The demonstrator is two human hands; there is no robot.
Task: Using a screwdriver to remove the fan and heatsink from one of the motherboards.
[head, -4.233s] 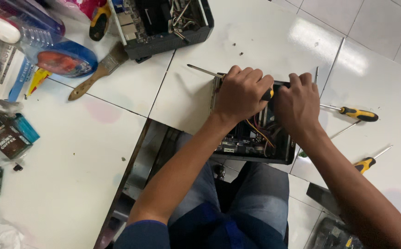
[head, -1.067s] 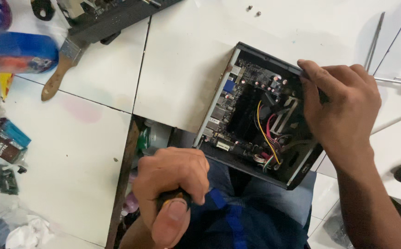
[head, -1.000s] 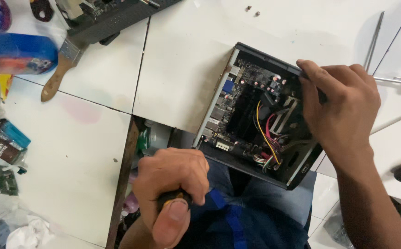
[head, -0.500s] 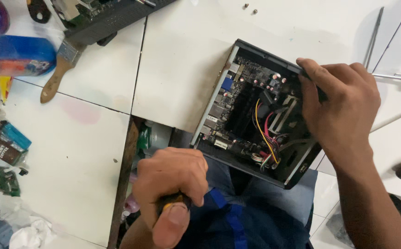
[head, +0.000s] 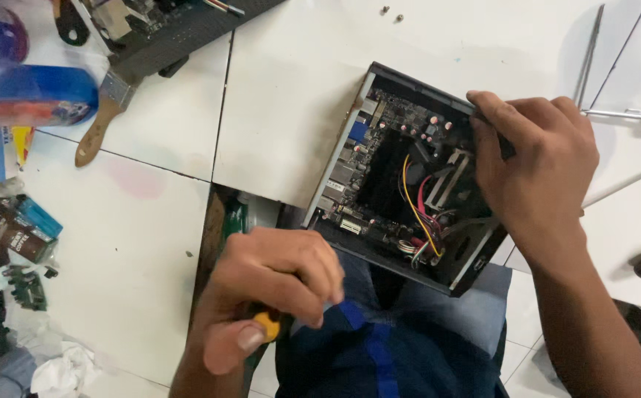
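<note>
— Two hands, two jobs. My right hand has its fingers curled and pressed together over the far right rim of the case, gripping the edge. My left hand is a closed fist round a yellow-handled screwdriver, thumb laid along the handle.

— Which way does the case lie from that fist?

— Up and to the right, just beyond the knuckles, half over the table edge above my lap. Its long axis runs diagonally, from upper left to lower right. The right hand is the nearer one; it touches the case, the left stays apart.

— How does it look?

— Open, black, a crowded board inside, a yellow wire and red ones crossing the middle. I cannot see the driver's tip. Another screwdriver lies beyond the right hand, a brush far left.
</note>
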